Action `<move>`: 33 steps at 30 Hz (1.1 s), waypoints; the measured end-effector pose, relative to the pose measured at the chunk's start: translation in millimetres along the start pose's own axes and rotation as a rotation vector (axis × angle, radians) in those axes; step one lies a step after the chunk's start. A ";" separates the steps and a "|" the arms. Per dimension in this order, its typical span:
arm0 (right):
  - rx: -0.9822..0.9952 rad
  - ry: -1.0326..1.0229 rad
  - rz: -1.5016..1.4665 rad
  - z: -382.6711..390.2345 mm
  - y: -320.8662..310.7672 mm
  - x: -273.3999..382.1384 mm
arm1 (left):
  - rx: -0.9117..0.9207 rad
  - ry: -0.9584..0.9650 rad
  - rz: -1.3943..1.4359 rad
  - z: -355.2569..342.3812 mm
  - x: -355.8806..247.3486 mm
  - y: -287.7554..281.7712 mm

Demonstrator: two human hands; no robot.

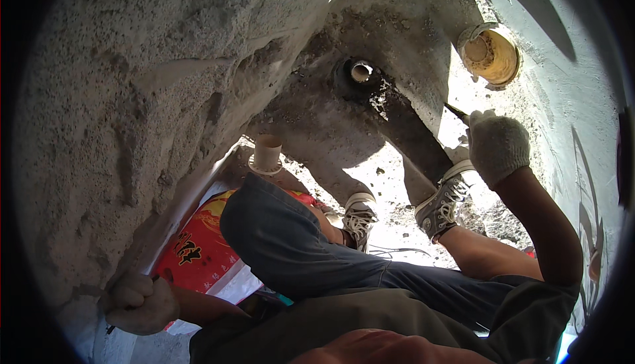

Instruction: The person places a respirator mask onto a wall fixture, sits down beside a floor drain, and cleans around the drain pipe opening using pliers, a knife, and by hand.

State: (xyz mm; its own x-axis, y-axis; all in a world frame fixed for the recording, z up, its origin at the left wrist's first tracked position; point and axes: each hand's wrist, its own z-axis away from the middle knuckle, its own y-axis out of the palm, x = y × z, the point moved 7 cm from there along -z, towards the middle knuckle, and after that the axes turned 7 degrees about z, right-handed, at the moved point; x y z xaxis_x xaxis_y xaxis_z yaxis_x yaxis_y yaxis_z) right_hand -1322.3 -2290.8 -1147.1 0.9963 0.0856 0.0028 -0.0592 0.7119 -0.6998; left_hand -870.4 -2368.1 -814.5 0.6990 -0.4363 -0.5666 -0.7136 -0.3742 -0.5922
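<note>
My right hand [499,145], in a pale knitted glove, is closed around a thin dark pointed tool [455,111]. Only the tool's tip and a short length show past the fingers, so its kind is unclear. The tip hangs over the rough floor, below a wide yellowish pipe opening [497,59] and apart from it. At the lower left, my gloved left hand [140,303] makes a fist beside the rough wall. Small dark ends of a thin thing [110,329] stick out of that fist; the rest is hidden.
A narrow pipe end [361,73] with a dark surround rises from the floor ahead. Nearer, a beige flanged pipe piece [267,154] stands beside the left wall [152,99]. A red printed bag [198,248] lies by my leg. A smooth grey wall [562,79] curves along the right.
</note>
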 end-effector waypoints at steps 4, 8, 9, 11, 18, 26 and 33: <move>0.011 -0.016 0.001 0.7 4.6 2.5 | 0.081 0.377 -0.900 5.4 -20.8 21.9; -0.050 -0.021 -0.008 1.9 0.6 2.6 | 0.078 0.517 -1.075 9.4 -23.1 24.1; -0.059 -0.012 -0.016 1.6 -1.8 1.8 | 0.076 0.505 -1.005 9.5 -22.8 21.7; -0.029 -0.001 -0.029 -0.2 -2.5 -0.1 | 0.060 0.454 -0.973 8.9 -19.4 11.9; -0.036 -0.005 -0.048 -1.9 -2.8 0.9 | 0.026 0.653 -1.412 9.5 -24.5 22.1; -0.062 0.019 -0.033 4.7 6.6 -3.9 | -0.121 0.528 -1.181 15.7 -20.6 15.8; -0.050 0.006 -0.037 2.1 6.3 -5.1 | -0.185 0.298 -0.868 12.7 -13.8 3.0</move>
State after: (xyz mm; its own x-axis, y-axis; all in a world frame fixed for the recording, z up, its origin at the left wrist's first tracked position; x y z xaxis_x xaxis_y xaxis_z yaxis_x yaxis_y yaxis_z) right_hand -1327.9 -2285.3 -1150.0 0.9981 0.0557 0.0247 -0.0197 0.6788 -0.7341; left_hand -881.6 -2352.8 -815.6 0.9682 -0.1256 0.2161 0.0382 -0.7802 -0.6244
